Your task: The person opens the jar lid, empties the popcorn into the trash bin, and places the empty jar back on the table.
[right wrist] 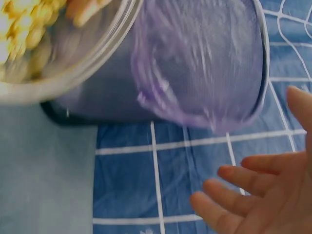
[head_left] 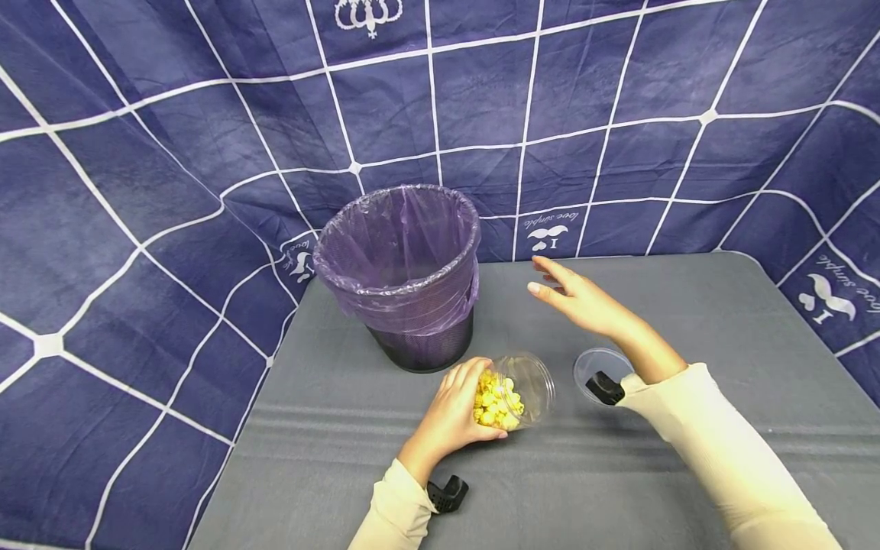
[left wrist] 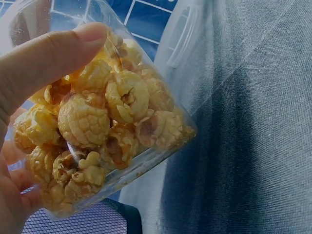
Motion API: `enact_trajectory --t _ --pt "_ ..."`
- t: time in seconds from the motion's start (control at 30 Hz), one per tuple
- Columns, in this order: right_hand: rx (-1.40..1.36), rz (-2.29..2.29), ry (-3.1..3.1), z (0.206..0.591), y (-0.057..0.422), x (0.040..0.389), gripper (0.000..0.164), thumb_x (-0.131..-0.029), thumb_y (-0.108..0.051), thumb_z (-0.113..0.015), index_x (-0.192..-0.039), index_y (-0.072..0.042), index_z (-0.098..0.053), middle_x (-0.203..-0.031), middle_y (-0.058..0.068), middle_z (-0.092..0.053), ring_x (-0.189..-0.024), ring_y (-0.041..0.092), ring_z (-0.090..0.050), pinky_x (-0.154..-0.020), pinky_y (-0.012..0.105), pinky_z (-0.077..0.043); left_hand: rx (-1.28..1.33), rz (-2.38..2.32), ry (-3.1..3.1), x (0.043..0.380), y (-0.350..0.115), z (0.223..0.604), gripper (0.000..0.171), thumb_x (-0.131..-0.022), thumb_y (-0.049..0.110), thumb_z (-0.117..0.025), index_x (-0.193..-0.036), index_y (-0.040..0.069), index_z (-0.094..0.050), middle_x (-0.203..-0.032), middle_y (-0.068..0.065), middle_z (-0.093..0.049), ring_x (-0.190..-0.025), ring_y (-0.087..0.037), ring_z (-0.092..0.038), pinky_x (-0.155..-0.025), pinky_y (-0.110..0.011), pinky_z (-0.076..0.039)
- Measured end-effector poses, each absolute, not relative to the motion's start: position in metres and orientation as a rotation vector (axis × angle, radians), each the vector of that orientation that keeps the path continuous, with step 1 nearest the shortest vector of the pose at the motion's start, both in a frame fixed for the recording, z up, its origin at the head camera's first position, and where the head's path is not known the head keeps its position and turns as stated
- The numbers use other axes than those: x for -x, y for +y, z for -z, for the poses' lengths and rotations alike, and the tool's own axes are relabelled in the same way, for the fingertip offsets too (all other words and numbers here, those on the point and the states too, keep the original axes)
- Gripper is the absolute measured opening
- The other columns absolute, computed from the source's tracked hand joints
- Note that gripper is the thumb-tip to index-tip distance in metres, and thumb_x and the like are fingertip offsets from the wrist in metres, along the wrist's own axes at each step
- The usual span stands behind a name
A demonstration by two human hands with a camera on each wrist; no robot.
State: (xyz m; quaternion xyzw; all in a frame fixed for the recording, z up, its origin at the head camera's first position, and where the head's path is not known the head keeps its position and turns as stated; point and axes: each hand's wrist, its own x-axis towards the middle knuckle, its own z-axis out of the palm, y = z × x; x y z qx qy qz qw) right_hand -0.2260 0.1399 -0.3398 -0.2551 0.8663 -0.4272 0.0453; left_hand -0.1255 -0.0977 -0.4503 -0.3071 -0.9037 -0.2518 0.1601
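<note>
My left hand [head_left: 450, 409] grips a clear plastic jar [head_left: 536, 386] around its side, thumb on one face and fingers on the other. The jar is tilted, its open mouth pointing right. Yellow popcorn [left wrist: 85, 119] fills its lower part, seen close in the left wrist view. Raised to the right, my right hand [head_left: 584, 302] has its fingers spread apart and holds nothing. Below that wrist a round clear lid [head_left: 584, 367] lies on the grey table [head_left: 529, 489], partly hidden by the black wrist camera.
A black mesh bin [head_left: 426, 347] with a purple bag [head_left: 443, 294] folded over its rim stands behind the jar. Blue cloth [head_left: 481, 99] with white grid lines hangs at the back and both sides of the table.
</note>
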Motion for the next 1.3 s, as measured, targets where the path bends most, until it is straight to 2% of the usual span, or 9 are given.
enact_trajectory --t 0.2,0.53,0.87,1.3 --pt "0.795 1.655 2.408 0.323 0.118 0.233 0.053 -0.095 -0.029 -0.042 -0.137 0.002 -0.03 -0.135 0.018 -0.038 -0.122 0.029 -0.038 -0.097 0.041 -0.033 0.886 0.719 -2.568 0.126 -0.097 0.45 0.098 -0.047 0.044 -0.084 -0.125 0.004 -0.04 -0.123 -0.009 -0.044 -0.114 -0.023 -0.042 -0.095 -0.038 -0.033" --pt "0.664 1.816 2.217 0.296 0.081 0.251 0.054 -0.094 -0.03 -0.044 -0.136 0.002 -0.032 -0.137 0.017 -0.035 -0.122 0.028 -0.038 -0.094 0.034 -0.038 0.883 0.716 -2.558 0.125 -0.097 0.452 0.099 -0.047 0.045 -0.084 -0.126 0.004 -0.039 -0.123 -0.009 -0.044 -0.114 -0.022 -0.042 -0.095 -0.038 -0.034" --pt "0.436 2.018 1.983 0.294 0.051 0.27 0.049 -0.095 -0.021 -0.042 -0.133 0.007 -0.031 -0.135 0.021 -0.035 -0.122 0.033 -0.036 -0.093 0.035 -0.038 0.86 0.738 -2.611 0.122 -0.097 0.455 0.099 -0.049 0.045 -0.084 -0.127 0.005 -0.038 -0.125 -0.008 -0.043 -0.113 -0.021 -0.041 -0.095 -0.037 -0.033" --pt "0.422 2.047 1.9 0.298 0.044 0.276 0.046 -0.094 -0.017 -0.044 -0.129 0.011 -0.035 -0.132 0.024 -0.037 -0.122 0.036 -0.036 -0.093 0.036 -0.039 0.827 0.819 -2.492 0.117 -0.106 0.441 0.101 -0.046 0.042 -0.085 -0.127 0.001 -0.04 -0.125 -0.008 -0.044 -0.116 -0.022 -0.041 -0.095 -0.038 -0.033"
